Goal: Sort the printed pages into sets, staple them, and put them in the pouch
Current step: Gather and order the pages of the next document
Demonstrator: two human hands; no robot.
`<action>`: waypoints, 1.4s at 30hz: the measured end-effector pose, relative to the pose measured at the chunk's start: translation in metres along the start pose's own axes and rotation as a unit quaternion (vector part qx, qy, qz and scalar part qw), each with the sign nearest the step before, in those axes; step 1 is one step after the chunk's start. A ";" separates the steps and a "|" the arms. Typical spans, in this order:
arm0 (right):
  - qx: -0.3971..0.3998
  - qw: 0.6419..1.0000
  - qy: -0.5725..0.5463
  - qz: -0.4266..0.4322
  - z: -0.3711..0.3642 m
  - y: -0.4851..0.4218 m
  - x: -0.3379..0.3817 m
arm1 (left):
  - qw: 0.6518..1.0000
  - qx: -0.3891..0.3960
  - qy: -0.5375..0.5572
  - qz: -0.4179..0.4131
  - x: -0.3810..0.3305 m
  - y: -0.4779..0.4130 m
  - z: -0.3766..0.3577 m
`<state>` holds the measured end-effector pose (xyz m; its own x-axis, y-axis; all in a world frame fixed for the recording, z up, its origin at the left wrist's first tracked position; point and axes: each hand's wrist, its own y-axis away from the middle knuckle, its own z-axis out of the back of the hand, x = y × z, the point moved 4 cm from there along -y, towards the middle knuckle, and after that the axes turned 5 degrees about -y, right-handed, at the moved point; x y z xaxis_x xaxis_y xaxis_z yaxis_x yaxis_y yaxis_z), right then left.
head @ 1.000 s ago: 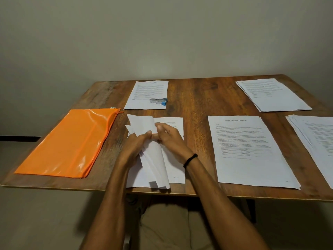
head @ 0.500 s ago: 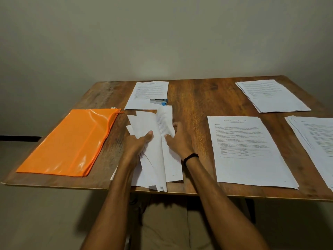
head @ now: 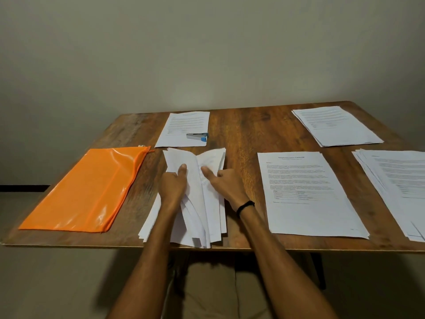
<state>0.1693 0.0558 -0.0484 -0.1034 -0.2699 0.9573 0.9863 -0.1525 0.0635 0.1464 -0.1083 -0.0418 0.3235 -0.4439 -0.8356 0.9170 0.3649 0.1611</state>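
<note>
Fanned loose pages (head: 215, 217), stapler (head: 197, 136), orange pouch (head: 87, 187).
Pouch lies flat; pages just right of it, stapler farther back and right.

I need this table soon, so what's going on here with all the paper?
A person is sorting printed pages. The left hand and right hand grip a fanned bundle of pages at the near edge of the table. Four other piles lie spread on it; the stapler rests on the one just behind the bundle. The orange pouch lies flat to the left.
</note>
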 end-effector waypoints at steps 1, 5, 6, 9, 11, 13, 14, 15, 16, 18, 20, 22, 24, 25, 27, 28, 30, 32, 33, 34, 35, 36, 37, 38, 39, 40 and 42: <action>-0.006 0.999 0.040 0.011 0.004 -0.001 -0.001 | 1.000 -0.017 -0.014 -0.022 -0.002 0.001 0.001; -0.122 0.987 0.106 0.021 0.045 0.001 0.003 | 0.972 -0.119 -0.162 -0.119 -0.023 0.009 0.014; -0.154 0.982 0.109 0.025 0.059 0.003 0.007 | 0.960 -0.135 -0.210 -0.130 -0.029 0.009 0.015; -0.223 0.969 0.089 0.063 0.101 0.008 0.021 | 0.944 -0.105 -0.294 -0.104 -0.036 0.008 0.008; -0.239 0.964 0.043 0.105 0.129 0.010 0.029 | 0.953 -0.044 -0.293 -0.070 -0.034 0.006 -0.004; -0.238 0.962 -0.026 0.133 0.156 0.013 0.034 | 0.948 0.020 -0.305 -0.086 -0.032 0.004 -0.016; -0.232 0.960 -0.074 0.141 0.168 0.015 0.036 | 0.944 0.047 -0.310 -0.106 -0.033 0.003 -0.021; -0.225 0.955 -0.131 0.144 0.180 0.017 0.037 | 0.943 0.076 -0.300 -0.124 -0.036 0.003 -0.024; -0.218 0.946 -0.193 0.143 0.191 0.020 0.038 | 0.944 0.109 -0.278 -0.139 -0.038 0.002 -0.026; -0.184 0.924 -0.308 0.134 0.207 0.025 0.039 | 0.953 0.167 -0.204 -0.147 -0.041 0.009 -0.027; -0.145 0.905 -0.380 0.127 0.214 0.026 0.038 | 0.964 0.182 -0.127 -0.144 -0.045 0.017 -0.025; -0.139 0.913 -0.373 0.095 0.211 0.022 0.029 | 0.971 0.138 -0.040 -0.193 -0.056 0.028 -0.021; -0.160 0.938 -0.297 0.073 0.199 0.019 0.019 | 0.973 0.144 0.119 -0.135 -0.065 0.037 -0.015; -0.176 0.950 -0.247 0.077 0.192 0.017 0.014 | 0.958 0.197 0.193 -0.075 -0.066 0.040 -0.016; -0.204 0.965 -0.142 0.089 0.176 0.014 0.005 | 0.918 0.294 0.265 -0.023 -0.065 0.041 -0.018; -0.222 0.967 -0.089 0.083 0.168 0.015 0.002 | 0.916 0.305 0.260 -0.031 -0.063 0.039 -0.018; -0.260 0.963 -0.009 0.063 0.156 0.016 -0.003 | 0.934 0.278 0.217 -0.055 -0.055 0.036 -0.017; -0.264 0.963 -0.011 0.047 0.146 0.014 -0.011 | 0.950 0.225 0.196 -0.091 -0.047 0.031 -0.019; -0.259 0.965 -0.021 0.044 0.142 0.013 -0.013 | 0.954 0.202 0.189 -0.114 -0.042 0.028 -0.022; -0.257 0.964 -0.035 0.051 0.139 0.013 -0.013 | 0.958 0.181 0.180 -0.132 -0.036 0.024 -0.024; -0.261 0.963 -0.046 0.059 0.138 0.012 -0.013 | 0.962 0.158 0.169 -0.142 -0.032 0.022 -0.024; -0.267 0.959 -0.054 0.073 0.140 0.012 -0.013 | 0.965 0.140 0.164 -0.149 -0.028 0.020 -0.024; -0.273 0.956 -0.054 0.088 0.142 0.015 -0.009 | 0.967 0.126 0.156 -0.156 -0.027 0.019 -0.023; -0.286 0.951 -0.053 0.101 0.147 0.017 -0.006 | 0.969 0.119 0.148 -0.160 -0.025 0.018 -0.023; -0.303 0.944 -0.066 0.110 0.153 0.018 -0.004 | 0.971 0.114 0.138 -0.156 -0.023 0.016 -0.024; -0.324 0.933 -0.099 0.119 0.161 0.020 -0.001 | 0.974 0.111 0.126 -0.149 -0.020 0.013 -0.024; -0.371 0.897 -0.205 0.128 0.181 0.025 0.005 | 0.978 0.112 0.104 -0.139 -0.015 0.007 -0.025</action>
<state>0.2165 0.2229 0.0090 0.3198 -0.0376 0.9467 0.5978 -0.7672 -0.2324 0.1421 -0.0788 -0.0408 0.0214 -0.3157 -0.9486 0.9984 0.0557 0.0039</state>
